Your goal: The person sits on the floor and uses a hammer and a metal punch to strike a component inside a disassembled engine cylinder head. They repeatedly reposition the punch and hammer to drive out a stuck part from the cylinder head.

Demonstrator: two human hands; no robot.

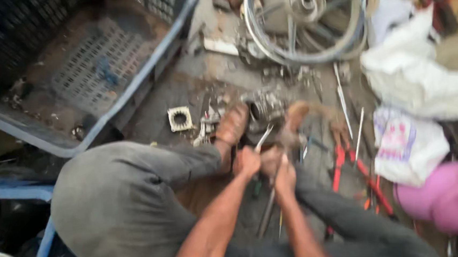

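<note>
Both bare hands closed together at frame centre: left hand (247,162) in a fist round the shank of a long, thin grey metal tool (267,195), right hand (284,175) wrapped on the same shank just beside and slightly below it, knuckles touching or nearly so; blur hides the exact finger lay. Listing left to right. Large dark plastic crate with a perforated floor and blue rim (130,92), upper left, well apart from the hands. Person's grey-trousered knee (121,200), bent, filling the lower left. Small square pale metal block with a toothed round hole (180,118), flat on the dark greasy floor, left of the feet. Left bare foot (233,124), braced against the workpiece. Grimy grey cylindrical metal part (264,110), lying on the floor between both feet, directly ahead of the hands and near them. Tool's long axis: runs steeply from lower shank, near the person's lap, up and slightly right to its bright tip (264,138), which meets the part's near side; part therefore lies straight beyond the grip along that axis, left hand marginally the nearer. Right bare foot (294,117), braced opposite. Spoked metal wheel rim (307,21), top. Red-handled long cutters (358,173), right. White printed sacks (407,143). Pink plastic container (451,199), far right.
</note>
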